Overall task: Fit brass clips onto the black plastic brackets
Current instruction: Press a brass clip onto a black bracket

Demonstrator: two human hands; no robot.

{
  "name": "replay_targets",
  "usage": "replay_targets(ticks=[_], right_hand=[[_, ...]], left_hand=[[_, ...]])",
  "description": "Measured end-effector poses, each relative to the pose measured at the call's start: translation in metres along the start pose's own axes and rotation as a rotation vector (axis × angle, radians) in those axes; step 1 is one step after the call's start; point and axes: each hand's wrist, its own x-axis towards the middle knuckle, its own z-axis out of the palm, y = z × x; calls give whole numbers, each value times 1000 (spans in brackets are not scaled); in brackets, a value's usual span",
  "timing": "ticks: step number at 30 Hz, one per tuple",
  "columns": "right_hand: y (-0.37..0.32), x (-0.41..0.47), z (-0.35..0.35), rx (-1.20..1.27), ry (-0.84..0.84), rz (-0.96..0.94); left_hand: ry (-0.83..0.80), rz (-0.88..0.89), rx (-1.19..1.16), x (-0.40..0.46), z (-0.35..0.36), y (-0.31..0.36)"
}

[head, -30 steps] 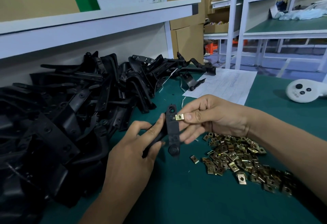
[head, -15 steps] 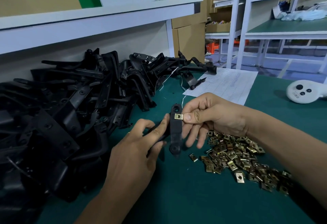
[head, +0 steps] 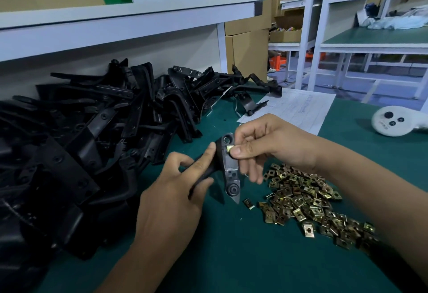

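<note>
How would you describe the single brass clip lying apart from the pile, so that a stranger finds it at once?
Start at the heap of small square brass clips on the green table mat, under the right hand. At the heap's left edge, just below the held black plastic bracket, lies one lone brass clip. It touches no other clip.

At frame centre, the left hand curls its fingers in a grip, while the right hand pinches thumb against forefinger.

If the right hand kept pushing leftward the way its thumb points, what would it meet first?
The brass clip it pinches already touches the black bracket; beyond that, probably the left hand's fingers, though depth is unclear.
</note>
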Motion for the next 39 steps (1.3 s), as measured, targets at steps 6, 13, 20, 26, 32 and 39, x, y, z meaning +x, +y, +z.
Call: replay_targets(ticks=[6,13,20,26,32,39], right_hand=[[-7,-6,-14,-84,-116,86],[-10,-14,-33,-88,-87,7],[4,-6,-22,-68,-179,76],[10,-6,-26,106,-250,72],[9,-7,-26,77,-279,88],[5,-4,-17,117,-250,80]], left_hand=[[-115,46,-269,1,5,-10],[-16,-57,-509,5,9,-22],[-68,81,-141,1,8,-12],[-38,46,-105,0,1,-9],[-38,49,-18,0,-6,-4],[-49,46,-26,1,-7,-4]])
